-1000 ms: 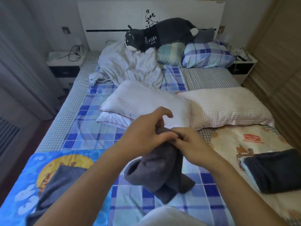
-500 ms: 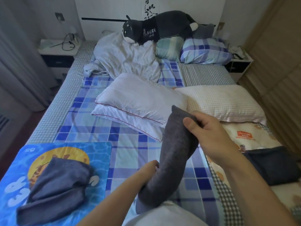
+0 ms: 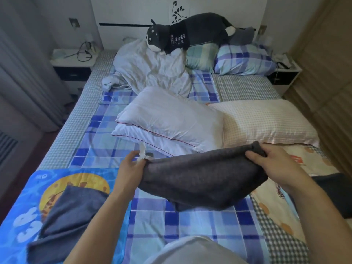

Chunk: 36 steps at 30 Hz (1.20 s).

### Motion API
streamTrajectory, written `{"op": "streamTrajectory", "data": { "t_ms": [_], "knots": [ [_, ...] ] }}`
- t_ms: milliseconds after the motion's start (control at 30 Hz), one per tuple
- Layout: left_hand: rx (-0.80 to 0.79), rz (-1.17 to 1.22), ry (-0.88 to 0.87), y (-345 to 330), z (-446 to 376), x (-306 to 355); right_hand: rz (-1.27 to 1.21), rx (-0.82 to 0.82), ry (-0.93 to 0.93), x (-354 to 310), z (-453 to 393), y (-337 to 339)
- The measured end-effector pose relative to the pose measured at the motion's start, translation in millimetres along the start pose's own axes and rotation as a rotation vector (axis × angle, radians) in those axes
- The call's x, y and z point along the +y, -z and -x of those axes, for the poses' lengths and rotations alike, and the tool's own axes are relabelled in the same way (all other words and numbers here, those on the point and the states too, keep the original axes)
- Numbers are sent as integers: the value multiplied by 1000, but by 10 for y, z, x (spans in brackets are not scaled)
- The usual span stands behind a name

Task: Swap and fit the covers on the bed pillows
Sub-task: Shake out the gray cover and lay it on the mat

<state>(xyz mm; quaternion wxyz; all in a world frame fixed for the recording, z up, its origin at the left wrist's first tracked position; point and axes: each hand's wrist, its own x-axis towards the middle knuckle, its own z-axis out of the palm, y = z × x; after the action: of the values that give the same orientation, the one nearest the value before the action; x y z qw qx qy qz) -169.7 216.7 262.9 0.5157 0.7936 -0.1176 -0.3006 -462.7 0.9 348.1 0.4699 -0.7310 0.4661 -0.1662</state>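
Both hands hold a dark grey cover (image 3: 202, 180) stretched flat above the near middle of the bed (image 3: 80, 119). Left hand (image 3: 131, 170) grip pinches its left corner, right hand (image 3: 274, 164) grip clamps its right corner. Two bare white pillows (image 3: 167, 122) lie stacked just beyond, a checked pillow (image 3: 266, 121) touching their right side.

Home bedroom, bed (image 3: 133, 221) with pillows (image 3: 167, 122), headboard (image 3: 133, 10), nightstand (image 3: 74, 67), curtains (image 3: 24, 73)

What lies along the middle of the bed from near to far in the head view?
Grey cover held between left hand and right hand → stacked white pillows → crumpled white duvet → dark plush toy → headboard.
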Motion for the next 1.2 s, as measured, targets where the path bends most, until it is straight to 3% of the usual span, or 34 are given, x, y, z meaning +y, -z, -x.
{"op": "streamTrajectory", "data": {
  "t_ms": [100, 233, 367, 400, 500, 567, 633, 700, 733, 800, 900, 933, 1100, 1200],
  "knots": [
    [42, -36, -60, 24, 41, 18, 73, 360, -52, 214, -131, -91],
    [219, -55, -170, -37, 161, 77, -183, 488, -90, 295, -71, -399],
    [-1, -387, -139, -28, 156, 50, -287, 596, -139, 353, -7, -480],
    [-92, -301, -54, -8, 153, 54, -303, 612, -153, 391, -14, -457],
    [-349, 457, 328, 43, 224, 179, -322, 681, -204, 518, -54, -383],
    [-469, 797, 481, 26, 328, 314, -326, 699, -257, 587, -50, -367],
    [-553, 879, 475, -56, 485, 470, -240, 641, -373, 682, -56, -378],
    [-605, 898, 396, -190, 661, 605, 39, 540, -520, 687, -26, -419],
    [-618, 879, 358, -261, 732, 658, 156, 510, -476, 633, 5, -435],
    [-623, 759, 263, -385, 833, 719, 97, 377, -123, 366, 71, -481],
    [-688, 630, 156, -518, 877, 704, -82, -196, 220, -206, 214, -620],
    [-702, 641, 147, -532, 889, 709, -81, -284, 271, -304, 237, -669],
    [-729, 918, 151, -492, 884, 698, -241, -237, 227, -391, 257, -695],
    [-728, 1023, 183, -462, 965, 719, -107, -193, 265, -306, 270, -737]
  ]
}}
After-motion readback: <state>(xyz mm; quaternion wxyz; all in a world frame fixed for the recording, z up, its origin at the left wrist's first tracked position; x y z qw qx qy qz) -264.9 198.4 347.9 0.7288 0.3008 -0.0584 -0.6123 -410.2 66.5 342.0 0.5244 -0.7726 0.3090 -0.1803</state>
